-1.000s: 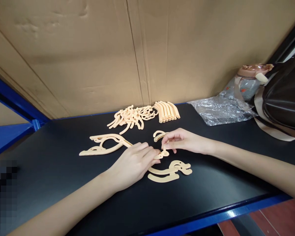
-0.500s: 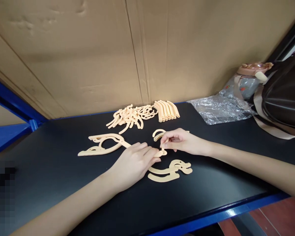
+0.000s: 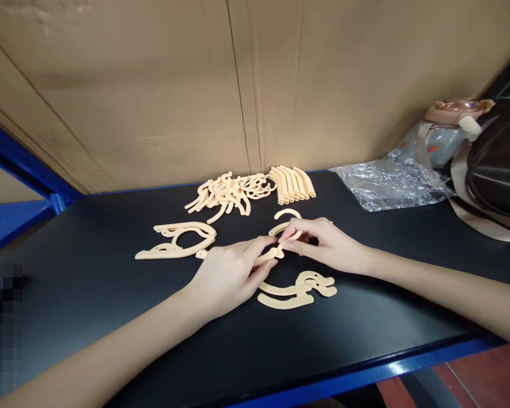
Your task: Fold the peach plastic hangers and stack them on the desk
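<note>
My left hand pinches a beige plastic hanger arm, whose other end sticks out past the knuckles. The fingers of my right hand close on a slim curved beige hook piece, its lower end meeting the tip of that arm. Whether the two are joined I cannot tell. Just below my hands lie flat curved hanger pieces. Behind my right hand are another curved piece and part of a further one. A folding hanger with a looped middle lies left of my left hand.
At the back are a loose pile of beige hooks and small pieces and a neat row of curved arms. Clear plastic wrap, a strapped water bottle and a dark bag stand at right. Cardboard walls the back.
My right hand has tilted the hook piece, and more of it shows between my hands. The left-hand arm piece has swung away from the folding hanger. The view has shifted slightly.
</note>
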The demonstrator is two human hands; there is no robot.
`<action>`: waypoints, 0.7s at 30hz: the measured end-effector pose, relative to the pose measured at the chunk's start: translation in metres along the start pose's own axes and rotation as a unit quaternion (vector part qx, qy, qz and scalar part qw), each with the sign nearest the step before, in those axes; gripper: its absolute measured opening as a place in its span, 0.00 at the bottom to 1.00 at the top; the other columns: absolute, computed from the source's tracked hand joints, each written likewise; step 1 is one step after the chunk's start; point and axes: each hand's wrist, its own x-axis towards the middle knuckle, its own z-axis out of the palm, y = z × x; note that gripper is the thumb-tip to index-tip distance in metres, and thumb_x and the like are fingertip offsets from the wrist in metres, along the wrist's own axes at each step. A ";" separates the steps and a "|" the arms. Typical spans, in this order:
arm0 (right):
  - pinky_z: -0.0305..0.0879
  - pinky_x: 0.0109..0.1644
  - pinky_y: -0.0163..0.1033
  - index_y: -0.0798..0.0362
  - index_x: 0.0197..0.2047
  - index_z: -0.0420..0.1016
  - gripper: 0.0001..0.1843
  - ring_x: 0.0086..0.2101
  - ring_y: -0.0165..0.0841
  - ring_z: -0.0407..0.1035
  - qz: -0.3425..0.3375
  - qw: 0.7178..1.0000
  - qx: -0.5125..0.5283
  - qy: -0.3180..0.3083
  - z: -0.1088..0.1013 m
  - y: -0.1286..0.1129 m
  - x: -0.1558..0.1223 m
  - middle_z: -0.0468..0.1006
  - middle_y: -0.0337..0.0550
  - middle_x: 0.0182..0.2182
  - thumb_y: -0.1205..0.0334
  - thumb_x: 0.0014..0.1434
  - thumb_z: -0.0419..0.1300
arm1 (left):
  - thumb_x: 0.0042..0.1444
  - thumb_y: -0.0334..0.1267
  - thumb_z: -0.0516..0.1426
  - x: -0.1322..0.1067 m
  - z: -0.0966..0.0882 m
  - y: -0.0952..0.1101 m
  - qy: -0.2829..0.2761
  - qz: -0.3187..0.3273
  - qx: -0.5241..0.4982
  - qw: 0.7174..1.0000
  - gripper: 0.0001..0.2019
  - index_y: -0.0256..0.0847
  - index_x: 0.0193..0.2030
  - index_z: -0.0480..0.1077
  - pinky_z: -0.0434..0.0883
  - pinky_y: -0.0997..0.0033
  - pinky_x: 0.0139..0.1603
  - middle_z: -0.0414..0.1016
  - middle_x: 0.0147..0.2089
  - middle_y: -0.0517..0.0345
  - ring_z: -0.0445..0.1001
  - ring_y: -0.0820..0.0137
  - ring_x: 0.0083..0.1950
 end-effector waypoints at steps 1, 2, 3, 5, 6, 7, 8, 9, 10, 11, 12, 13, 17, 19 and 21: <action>0.63 0.32 0.33 0.51 0.42 0.73 0.11 0.31 0.28 0.70 -0.004 1.000 -0.011 -0.005 0.000 -0.001 -0.001 0.77 0.39 0.34 0.53 0.65 0.56 | 0.64 0.38 0.52 0.000 -0.001 0.000 -0.003 -0.001 -0.003 1.000 0.11 0.41 0.53 0.65 0.64 0.77 0.25 0.80 0.39 0.60 0.74 0.74 0.26; 0.64 0.32 0.33 0.50 0.44 0.73 0.12 0.30 0.28 0.70 -0.007 1.000 -0.023 -0.009 0.001 -0.002 -0.002 0.78 0.39 0.34 0.53 0.66 0.55 | 0.64 0.37 0.51 0.000 -0.001 0.000 -0.007 -0.003 -0.006 1.000 0.12 0.41 0.53 0.64 0.63 0.77 0.24 0.79 0.37 0.61 0.73 0.74 0.24; 0.64 0.32 0.33 0.50 0.47 0.72 0.12 0.29 0.28 0.70 -0.010 0.999 -0.037 -0.008 0.001 -0.003 -0.003 0.77 0.38 0.33 0.53 0.66 0.54 | 0.64 0.36 0.51 0.000 -0.002 0.000 -0.011 -0.010 -0.010 1.000 0.12 0.41 0.54 0.63 0.62 0.77 0.23 0.79 0.35 0.62 0.71 0.74 0.23; 0.64 0.31 0.33 0.49 0.53 0.69 0.14 0.28 0.28 0.69 -0.018 0.997 -0.071 0.000 0.001 -0.004 -0.005 0.76 0.37 0.30 0.54 0.66 0.54 | 0.64 0.36 0.50 0.000 -0.003 0.000 -0.021 -0.034 -0.024 0.999 0.12 0.41 0.53 0.63 0.61 0.77 0.22 0.77 0.31 0.64 0.70 0.75 0.21; 0.64 0.31 0.33 0.49 0.55 0.67 0.16 0.27 0.28 0.69 -0.025 0.996 -0.087 0.008 0.001 -0.004 -0.006 0.75 0.36 0.30 0.55 0.66 0.54 | 0.64 0.36 0.49 0.000 -0.003 -0.001 -0.027 -0.047 -0.034 0.998 0.12 0.41 0.53 0.63 0.61 0.77 0.23 0.76 0.30 0.65 0.70 0.74 0.22; 0.65 0.31 0.33 0.48 0.56 0.66 0.17 0.27 0.28 0.69 -0.034 0.994 -0.101 0.017 0.001 -0.005 -0.007 0.75 0.36 0.30 0.56 0.66 0.54 | 0.64 0.35 0.49 0.000 -0.003 -0.001 -0.031 -0.058 -0.044 0.997 0.11 0.42 0.52 0.63 0.62 0.77 0.24 0.75 0.29 0.65 0.70 0.74 0.22; 0.65 0.32 0.33 0.48 0.57 0.66 0.17 0.27 0.28 0.69 -0.044 0.992 -0.112 0.028 0.001 -0.005 -0.008 0.75 0.36 0.30 0.56 0.67 0.53 | 0.64 0.35 0.49 0.000 -0.004 -0.002 -0.034 -0.068 -0.053 0.996 0.11 0.42 0.52 0.63 0.62 0.77 0.24 0.74 0.29 0.65 0.71 0.74 0.23; 0.66 0.32 0.33 0.48 0.56 0.66 0.16 0.27 0.27 0.69 -0.056 0.990 -0.121 0.042 0.000 -0.005 -0.009 0.75 0.36 0.31 0.57 0.67 0.53 | 0.64 0.35 0.48 0.001 -0.004 -0.002 -0.037 -0.075 -0.061 0.995 0.10 0.42 0.51 0.63 0.62 0.77 0.25 0.73 0.28 0.66 0.71 0.74 0.23; 0.66 0.33 0.33 0.49 0.55 0.67 0.15 0.27 0.27 0.69 -0.069 0.988 -0.128 0.059 -0.001 -0.004 -0.010 0.75 0.36 0.31 0.58 0.67 0.54 | 0.64 0.36 0.48 0.001 -0.004 -0.002 -0.040 -0.082 -0.065 0.994 0.10 0.42 0.51 0.62 0.62 0.76 0.25 0.72 0.28 0.66 0.70 0.73 0.23; 0.66 0.33 0.33 0.49 0.54 0.68 0.14 0.27 0.27 0.69 -0.082 0.984 -0.134 0.078 -0.001 -0.003 -0.011 0.75 0.35 0.30 0.59 0.66 0.54 | 0.64 0.36 0.48 0.001 -0.004 -0.002 -0.044 -0.087 -0.067 0.993 0.09 0.42 0.51 0.62 0.62 0.76 0.25 0.72 0.28 0.67 0.70 0.73 0.22; 0.67 0.34 0.33 0.49 0.53 0.69 0.13 0.27 0.27 0.69 -0.093 0.981 -0.139 0.097 -0.001 -0.001 -0.011 0.75 0.35 0.30 0.60 0.66 0.54 | 0.65 0.36 0.48 0.001 -0.005 -0.001 -0.048 -0.093 -0.068 0.992 0.09 0.42 0.50 0.61 0.61 0.76 0.24 0.71 0.27 0.67 0.69 0.73 0.22; 0.67 0.34 0.33 0.49 0.51 0.70 0.12 0.27 0.26 0.69 -0.100 0.978 -0.145 0.114 0.000 0.000 -0.011 0.74 0.35 0.29 0.61 0.66 0.55 | 0.65 0.36 0.48 0.001 -0.005 -0.001 -0.054 -0.099 -0.069 0.991 0.08 0.43 0.50 0.60 0.61 0.76 0.25 0.71 0.27 0.67 0.69 0.73 0.22; 0.68 0.34 0.34 0.50 0.49 0.71 0.10 0.27 0.27 0.70 -0.102 0.968 -0.165 0.162 0.000 0.001 -0.009 0.75 0.34 0.29 0.62 0.65 0.55 | 0.65 0.37 0.47 0.001 -0.006 -0.001 -0.065 -0.112 -0.078 0.988 0.06 0.44 0.48 0.57 0.62 0.75 0.26 0.72 0.30 0.66 0.72 0.71 0.25; 0.69 0.36 0.34 0.50 0.47 0.72 0.08 0.29 0.28 0.71 -0.129 0.949 -0.190 0.214 -0.007 -0.007 -0.010 0.76 0.36 0.30 0.64 0.65 0.56 | 0.65 0.37 0.47 0.001 -0.006 -0.001 -0.063 -0.111 -0.081 0.989 0.05 0.45 0.48 0.56 0.62 0.75 0.26 0.73 0.33 0.65 0.73 0.71 0.27; 0.69 0.42 0.36 0.50 0.46 0.73 0.07 0.35 0.29 0.72 -0.177 0.906 -0.233 0.306 -0.019 -0.021 -0.015 0.76 0.38 0.33 0.66 0.64 0.57 | 0.66 0.37 0.47 0.000 -0.006 -0.002 -0.061 -0.108 -0.079 0.989 0.05 0.45 0.48 0.56 0.62 0.75 0.26 0.73 0.33 0.65 0.73 0.70 0.27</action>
